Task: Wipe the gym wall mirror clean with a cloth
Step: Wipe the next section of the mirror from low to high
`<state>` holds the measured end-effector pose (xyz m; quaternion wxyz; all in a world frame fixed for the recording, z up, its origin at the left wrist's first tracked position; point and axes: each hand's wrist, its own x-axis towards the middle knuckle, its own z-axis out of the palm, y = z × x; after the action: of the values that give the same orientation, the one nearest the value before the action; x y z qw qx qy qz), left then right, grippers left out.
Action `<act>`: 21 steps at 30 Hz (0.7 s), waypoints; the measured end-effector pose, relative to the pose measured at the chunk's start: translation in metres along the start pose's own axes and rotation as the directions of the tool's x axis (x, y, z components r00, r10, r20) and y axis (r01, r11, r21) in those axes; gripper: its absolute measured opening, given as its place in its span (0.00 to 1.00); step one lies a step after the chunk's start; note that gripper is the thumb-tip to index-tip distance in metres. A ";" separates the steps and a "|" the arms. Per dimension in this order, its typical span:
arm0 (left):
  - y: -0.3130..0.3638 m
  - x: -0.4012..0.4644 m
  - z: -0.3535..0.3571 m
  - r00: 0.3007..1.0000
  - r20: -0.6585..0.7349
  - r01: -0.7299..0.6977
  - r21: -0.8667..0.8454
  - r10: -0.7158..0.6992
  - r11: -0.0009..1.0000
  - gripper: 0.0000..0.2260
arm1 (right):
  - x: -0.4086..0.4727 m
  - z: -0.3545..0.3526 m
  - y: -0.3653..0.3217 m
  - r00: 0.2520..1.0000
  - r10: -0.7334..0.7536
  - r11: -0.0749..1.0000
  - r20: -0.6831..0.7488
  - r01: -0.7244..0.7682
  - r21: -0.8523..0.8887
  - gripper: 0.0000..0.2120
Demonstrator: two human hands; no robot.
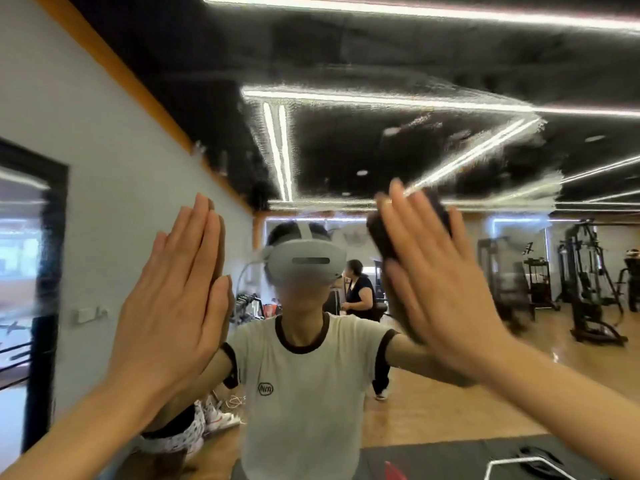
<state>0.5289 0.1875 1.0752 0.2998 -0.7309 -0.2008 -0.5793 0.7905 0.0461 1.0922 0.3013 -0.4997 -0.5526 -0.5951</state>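
Observation:
The wall mirror fills the view and shows wet, streaky smears across its upper middle. My right hand lies flat with straight fingers, pressing a dark cloth against the glass at head height; the cloth shows past my fingers at the top and left. My left hand is flat on the mirror to the left with its fingers together, meeting its own reflection. It holds nothing.
The mirror reflects me in a white shirt and headset, another person behind, weight machines at the right, a wooden floor and a dark mat. A grey wall with a dark doorway is at the left.

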 end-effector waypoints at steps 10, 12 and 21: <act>-0.001 0.001 -0.001 1.000 0.000 -0.028 0.047 0.028 0.998 0.29 | 0.098 -0.002 0.004 0.994 0.076 0.997 -0.082 -0.076 0.003 0.26; -0.002 0.002 0.000 1.000 0.001 -0.024 0.060 0.024 0.998 0.29 | 0.101 0.004 -0.010 0.985 0.144 0.990 -0.100 -0.142 0.020 0.27; 0.002 0.002 -0.005 0.999 0.036 -0.011 0.027 0.010 1.000 0.28 | -0.004 0.007 -0.051 0.988 -0.129 0.986 0.090 0.137 -0.091 0.27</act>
<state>0.5273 0.1830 1.0780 0.3090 -0.7381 -0.2099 -0.5619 0.7466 0.0623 1.0696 0.2130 -0.5000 -0.5675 -0.6185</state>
